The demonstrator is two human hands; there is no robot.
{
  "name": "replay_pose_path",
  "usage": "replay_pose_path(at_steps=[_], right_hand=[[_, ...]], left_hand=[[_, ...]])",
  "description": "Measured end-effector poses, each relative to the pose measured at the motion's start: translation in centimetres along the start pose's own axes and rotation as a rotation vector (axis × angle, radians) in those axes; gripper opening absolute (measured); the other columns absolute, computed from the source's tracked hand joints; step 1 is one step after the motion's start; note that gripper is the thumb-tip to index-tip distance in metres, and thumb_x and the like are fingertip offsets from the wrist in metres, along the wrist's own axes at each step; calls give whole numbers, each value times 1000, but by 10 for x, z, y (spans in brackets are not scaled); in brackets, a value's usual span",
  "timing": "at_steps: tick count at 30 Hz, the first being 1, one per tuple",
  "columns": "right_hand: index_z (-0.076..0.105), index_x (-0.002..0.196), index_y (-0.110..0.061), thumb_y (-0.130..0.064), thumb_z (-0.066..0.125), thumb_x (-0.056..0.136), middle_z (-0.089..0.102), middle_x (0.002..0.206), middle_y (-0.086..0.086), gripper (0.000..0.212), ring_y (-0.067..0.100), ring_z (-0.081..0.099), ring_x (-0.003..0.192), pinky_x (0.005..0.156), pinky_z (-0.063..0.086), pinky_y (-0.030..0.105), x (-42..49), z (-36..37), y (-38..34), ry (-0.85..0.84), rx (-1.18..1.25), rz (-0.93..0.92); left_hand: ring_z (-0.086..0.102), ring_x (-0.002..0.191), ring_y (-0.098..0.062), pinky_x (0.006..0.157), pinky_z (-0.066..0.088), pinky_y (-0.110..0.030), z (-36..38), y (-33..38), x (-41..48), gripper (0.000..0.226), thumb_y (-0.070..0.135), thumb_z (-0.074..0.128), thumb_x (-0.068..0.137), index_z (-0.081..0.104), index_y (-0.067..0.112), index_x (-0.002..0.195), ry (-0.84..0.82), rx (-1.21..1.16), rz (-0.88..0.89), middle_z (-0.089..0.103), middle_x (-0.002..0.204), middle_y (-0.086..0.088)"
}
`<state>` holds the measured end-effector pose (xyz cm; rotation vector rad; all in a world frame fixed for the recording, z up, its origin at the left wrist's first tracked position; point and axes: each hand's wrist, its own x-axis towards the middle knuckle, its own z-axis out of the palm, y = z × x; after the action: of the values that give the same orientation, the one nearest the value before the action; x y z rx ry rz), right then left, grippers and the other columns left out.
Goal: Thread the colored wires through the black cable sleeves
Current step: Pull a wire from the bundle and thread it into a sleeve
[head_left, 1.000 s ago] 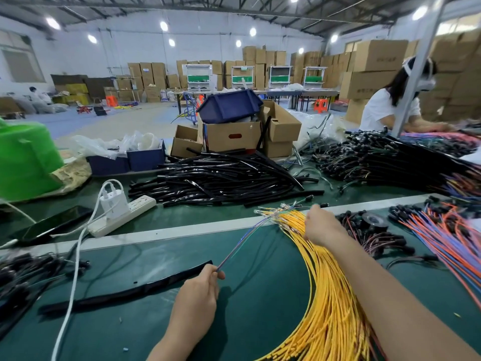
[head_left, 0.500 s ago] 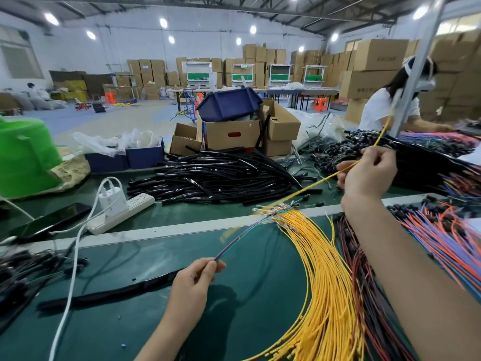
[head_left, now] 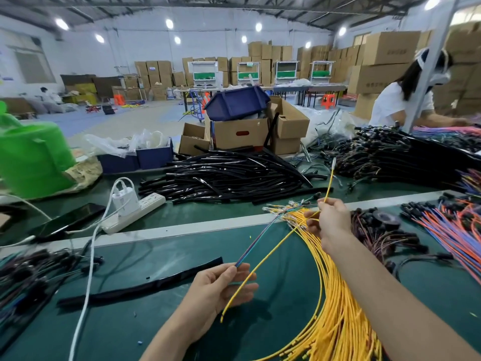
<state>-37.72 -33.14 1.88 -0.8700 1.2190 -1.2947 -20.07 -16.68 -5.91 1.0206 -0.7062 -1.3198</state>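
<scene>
Many boxes [head_left: 385,48] behind green bench [head_left: 156,321] (warehouse, wire-strewn).

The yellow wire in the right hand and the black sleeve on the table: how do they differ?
The yellow wire is thin and bright; the black sleeve is wider and dark. The wire is lifted off the table by the right hand; the sleeve lies flat on the mat, and no hand touches it. The wire runs steeply up to the right; the sleeve slants gently. Both are long and flexible.
</scene>
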Motion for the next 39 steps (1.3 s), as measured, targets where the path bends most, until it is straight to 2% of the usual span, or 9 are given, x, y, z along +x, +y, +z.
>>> replay_pose_path(at_steps=[4, 11, 14, 16, 20, 22, 24, 32, 39], right_hand=[[51, 106, -18, 0, 40, 95, 61, 66, 13, 24, 19, 51, 44, 39, 41, 25, 9, -7, 10, 70, -58, -64], [33, 144, -20, 17, 39, 89, 62, 88, 16, 67, 19, 62, 60, 53, 55, 23, 16, -6, 26, -74, 70, -13], [5, 152, -13, 15, 48, 87, 55, 123, 18, 83, 27, 62, 92, 88, 54, 32, 14, -3, 32, -191, 4, 54], [-2, 153, -12, 5, 59, 87, 42, 140, 18, 91, 28, 52, 117, 106, 40, 40, 0, 1, 35, -240, -256, 16], [25, 149, -25, -16, 65, 88, 32, 139, -18, 73, -14, 22, 130, 111, 20, 23, -68, 19, 55, -424, -656, -598], [37, 141, -37, -25, 61, 91, 42, 125, -29, 56, -39, 8, 111, 113, 8, 21, -93, 22, 69, -593, -763, -715], [42, 136, -42, -34, 56, 94, 56, 117, -25, 45, -42, 12, 102, 116, 2, 23, -96, 18, 76, -650, -856, -702], [62, 121, -41, -35, 55, 94, 66, 103, -17, 29, 6, 49, 99, 85, 28, 27, -87, 5, 73, -640, -1039, -912], [73, 107, -22, -17, 67, 87, 68, 88, -3, 21, 10, 53, 87, 79, 42, 18, -74, -4, 72, -656, -792, -776]], left_hand=[[57, 50, -14, 64, 56, -30, 1, 1, -2, 26, 18, 60, 79, 74, 7, 98, 8, 47, -17, 71, 95, -18], [41, 49, -5, 59, 47, -19, -1, 0, 0, 24, 1, 56, 88, 78, 11, 89, 80, 67, 5, 60, 71, -3], [51, 58, -3, 63, 47, -18, 1, -2, 1, 31, 0, 55, 90, 79, 19, 85, 90, 166, 55, 65, 73, 0], [51, 64, -5, 63, 42, -16, -1, -5, 1, 32, 1, 58, 90, 78, 26, 89, 161, 501, 249, 62, 72, 1], [51, 65, 0, 62, 39, -10, -1, -13, 2, 25, 0, 65, 84, 75, 15, 101, 221, 1053, 758, 56, 73, 10], [51, 61, 0, 59, 43, -15, -2, -13, 2, 20, 6, 66, 81, 76, 17, 94, 227, 1056, 838, 59, 71, 6], [54, 60, -1, 58, 47, -21, -2, -8, 1, 24, 5, 69, 82, 75, 26, 91, 275, 946, 742, 62, 68, 9], [69, 64, -11, 67, 50, -14, 3, 2, -9, 25, -2, 72, 76, 77, 23, 77, 297, 580, 404, 74, 72, -3], [61, 64, 1, 67, 43, -6, 3, 2, -6, 22, 3, 71, 79, 77, 24, 80, 342, 586, 400, 73, 67, -5]])
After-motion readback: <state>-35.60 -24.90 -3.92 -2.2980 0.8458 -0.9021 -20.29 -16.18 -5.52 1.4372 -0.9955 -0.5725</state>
